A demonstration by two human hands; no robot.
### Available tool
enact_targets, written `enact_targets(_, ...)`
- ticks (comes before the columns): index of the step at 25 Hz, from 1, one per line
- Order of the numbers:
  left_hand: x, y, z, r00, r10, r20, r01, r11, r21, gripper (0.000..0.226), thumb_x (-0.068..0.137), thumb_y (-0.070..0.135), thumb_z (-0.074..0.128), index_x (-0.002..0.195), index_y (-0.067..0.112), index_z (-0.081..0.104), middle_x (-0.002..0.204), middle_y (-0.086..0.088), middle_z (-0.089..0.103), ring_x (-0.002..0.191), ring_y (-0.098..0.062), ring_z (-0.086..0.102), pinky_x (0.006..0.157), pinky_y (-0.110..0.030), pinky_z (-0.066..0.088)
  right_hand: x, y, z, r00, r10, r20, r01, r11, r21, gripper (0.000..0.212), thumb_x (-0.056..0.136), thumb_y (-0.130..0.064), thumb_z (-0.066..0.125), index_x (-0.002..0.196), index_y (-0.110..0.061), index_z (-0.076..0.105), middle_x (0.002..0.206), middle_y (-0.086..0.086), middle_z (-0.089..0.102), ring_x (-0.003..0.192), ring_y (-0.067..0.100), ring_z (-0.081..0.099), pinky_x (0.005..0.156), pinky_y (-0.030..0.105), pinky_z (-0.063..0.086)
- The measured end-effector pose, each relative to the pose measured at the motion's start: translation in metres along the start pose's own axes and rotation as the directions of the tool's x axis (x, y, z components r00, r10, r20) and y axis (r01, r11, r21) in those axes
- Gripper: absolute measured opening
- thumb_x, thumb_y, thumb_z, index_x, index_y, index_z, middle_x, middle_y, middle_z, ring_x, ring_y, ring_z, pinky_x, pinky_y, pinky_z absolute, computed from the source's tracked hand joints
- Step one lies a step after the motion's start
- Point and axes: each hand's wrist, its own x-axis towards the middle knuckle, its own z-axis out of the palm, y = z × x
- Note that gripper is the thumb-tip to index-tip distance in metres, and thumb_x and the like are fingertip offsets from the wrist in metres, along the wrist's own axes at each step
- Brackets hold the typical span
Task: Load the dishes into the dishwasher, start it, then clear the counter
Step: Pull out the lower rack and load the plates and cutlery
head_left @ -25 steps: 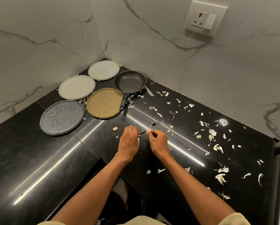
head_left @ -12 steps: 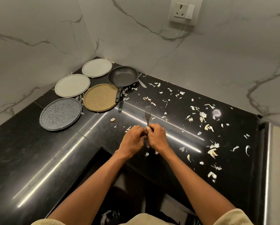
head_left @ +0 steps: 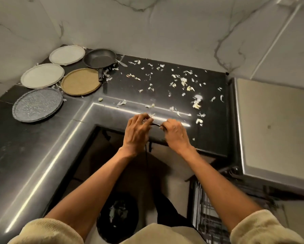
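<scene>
presently both hands meet above the front edge of the glossy black stone worktop [head_left: 33, 152]. left hand [head_left: 137, 132] has its fingers curled round the tined end of a thin dark-handled metal fork [head_left: 155, 124]; right hand [head_left: 176, 133] pinches the handle end. fork lies roughly level between them, only a short stretch of it showing.

back left corner: two pale round plates, one at the rear [head_left: 67, 55] and one nearer [head_left: 42, 75], a speckled grey round plate [head_left: 38, 104] closest to the camera, and a tan woven-look round plate [head_left: 81, 81] just beside them. small black frying pan [head_left: 100, 58] sits behind the tan plate, its handle reaching over that plate's rim. a metal knife [head_left: 122, 63] lies just right of the pan.

pale food scraps [head_left: 183, 81] are scattered over the right half of the worktop.

below, a dark round bin [head_left: 117, 215] holding scraps stands on the floor; wire dishwasher rack [head_left: 207, 213] shows lower right, blurred. a steel-topped appliance [head_left: 278, 131] sits at right.
</scene>
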Motion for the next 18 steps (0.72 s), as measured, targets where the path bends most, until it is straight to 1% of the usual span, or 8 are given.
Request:
enact_targets(2, -0.024, 0.028, -0.009, 0.999, 0.043, 0.019, -0.043, 0.999, -0.009, 0.020, 0.083, 0.010, 0.070, 0.101, 0.016, 0.072, 0.107, -0.006, 0.065, 0.101, -0.028, 0.057, 0.086, -0.038, 0.042, -0.048, 0.001, -0.015, 0.998, 0.020, -0.052, -0.022, 0.999, -0.039, 0.005, 0.086, -0.009, 0.070, 0.081, -0.011, 0.070, 0.075, 0.007, 0.063, 0.072, 0.031, 0.060, 0.062, 0.040, 0.047)
enact_targets(4, -0.047, 0.056, -0.015, 0.994, 0.096, 0.059, -0.092, 0.993, -0.068, 0.010, 0.081, 0.012, 0.069, 0.089, 0.018, 0.073, 0.096, -0.005, 0.065, 0.092, -0.028, 0.057, 0.077, -0.039, 0.046, -0.095, 0.003, -0.031, 0.996, 0.050, -0.076, -0.054, 0.997, -0.057, 0.005, 0.085, -0.009, 0.071, 0.082, -0.013, 0.072, 0.075, 0.006, 0.063, 0.073, 0.030, 0.060, 0.063, 0.040, 0.048)
enact_targets(6, -0.068, 0.081, -0.017, 0.981, 0.160, 0.114, -0.145, 0.981, -0.126, 0.010, 0.076, 0.012, 0.078, 0.082, 0.019, 0.073, 0.087, -0.003, 0.063, 0.085, -0.027, 0.055, 0.070, -0.037, 0.047, -0.140, 0.008, -0.047, 0.994, 0.066, -0.089, -0.072, 0.995, -0.066, 0.003, 0.086, -0.012, 0.072, 0.084, -0.014, 0.073, 0.078, 0.005, 0.064, 0.075, 0.029, 0.060, 0.065, 0.041, 0.050)
enact_targets(8, -0.086, 0.109, -0.016, 0.962, 0.190, 0.196, -0.161, 0.975, -0.155, 0.014, 0.072, 0.013, 0.084, 0.079, 0.019, 0.074, 0.083, -0.003, 0.062, 0.081, -0.027, 0.055, 0.068, -0.036, 0.047, -0.183, 0.013, -0.063, 0.988, 0.127, -0.086, -0.133, 0.989, -0.071, 0.002, 0.086, -0.012, 0.072, 0.085, -0.013, 0.074, 0.081, 0.005, 0.064, 0.078, 0.027, 0.059, 0.066, 0.042, 0.051)
enact_targets(10, -0.108, 0.142, -0.014, 0.939, 0.236, 0.251, -0.197, 0.965, -0.171, 0.012, 0.073, 0.013, 0.084, 0.078, 0.018, 0.075, 0.082, -0.003, 0.063, 0.079, -0.028, 0.056, 0.067, -0.035, 0.044, -0.227, 0.020, -0.079, 0.977, 0.188, -0.096, -0.196, 0.978, -0.078, 0.003, 0.086, -0.010, 0.072, 0.087, -0.011, 0.075, 0.083, 0.005, 0.064, 0.079, 0.026, 0.057, 0.067, 0.041, 0.052)
enact_targets(12, -0.129, 0.176, -0.013, 0.918, 0.291, 0.270, -0.245, 0.950, -0.192, 0.008, 0.076, 0.016, 0.082, 0.078, 0.017, 0.075, 0.082, -0.002, 0.062, 0.078, -0.026, 0.054, 0.066, -0.032, 0.038, -0.272, 0.027, -0.093, 0.968, 0.225, -0.113, -0.236, 0.967, -0.095, 0.006, 0.085, -0.008, 0.072, 0.089, -0.011, 0.075, 0.084, 0.005, 0.063, 0.080, 0.026, 0.057, 0.068, 0.042, 0.052)
enact_targets(15, -0.154, 0.224, -0.010, 0.895, 0.342, 0.287, -0.283, 0.931, -0.230, 0.005, 0.080, 0.017, 0.079, 0.078, 0.020, 0.076, 0.080, 0.001, 0.061, 0.076, -0.021, 0.050, 0.066, -0.027, 0.030, -0.338, 0.042, -0.111, 0.944, 0.296, -0.144, -0.316, 0.938, -0.141, 0.017, 0.081, -0.002, 0.071, 0.094, -0.012, 0.076, 0.086, 0.004, 0.062, 0.082, 0.025, 0.055, 0.068, 0.041, 0.050)
enact_targets(18, -0.188, 0.280, -0.006, 0.878, 0.382, 0.289, -0.297, 0.908, -0.296, 0.012, 0.082, 0.012, 0.076, 0.079, 0.023, 0.077, 0.078, 0.004, 0.059, 0.075, -0.018, 0.048, 0.065, -0.027, 0.031, -0.421, 0.064, -0.132, 0.900, 0.395, -0.183, -0.421, 0.896, -0.138, 0.021, 0.078, 0.001, 0.073, 0.092, -0.013, 0.077, 0.085, 0.003, 0.060, 0.081, 0.025, 0.055, 0.065, 0.036, 0.047)
